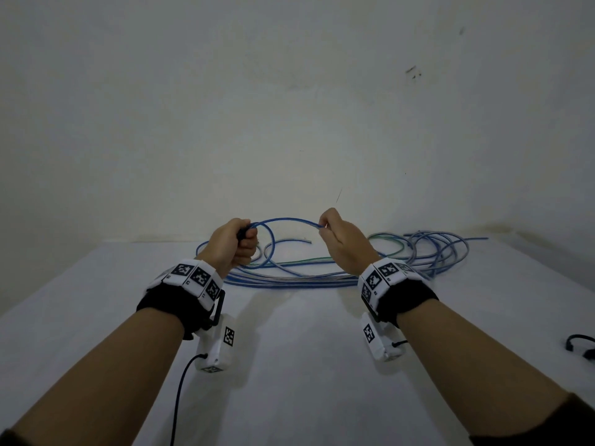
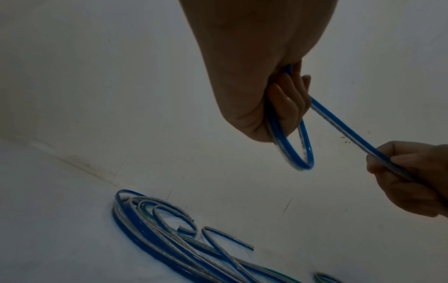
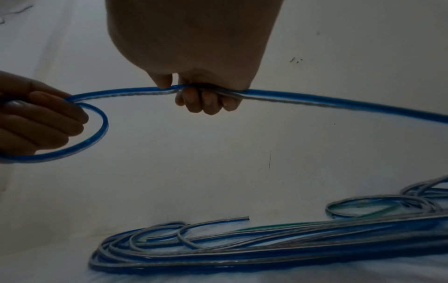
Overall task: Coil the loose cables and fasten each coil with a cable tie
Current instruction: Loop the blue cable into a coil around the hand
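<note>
A blue cable (image 1: 286, 221) arcs between my two raised hands above the white table (image 1: 289, 349). My left hand (image 1: 240, 241) grips a small loop of that blue cable (image 2: 303, 151) in its fist. My right hand (image 1: 331, 231) pinches the same blue cable (image 3: 315, 99) further along, fingers curled round it. Behind the hands a pile of loose blue, grey and green cables (image 1: 322, 275) lies on the table, with cut ends showing (image 3: 242, 218). Something dark shows at the left fist's top; what it is I cannot tell.
The loose cables spread into wide loops (image 1: 441, 249) at the back right by the wall. A black cord (image 1: 579, 344) lies at the table's right edge. A white wall (image 1: 289, 107) stands right behind the table. Camera leads hang from both wrists.
</note>
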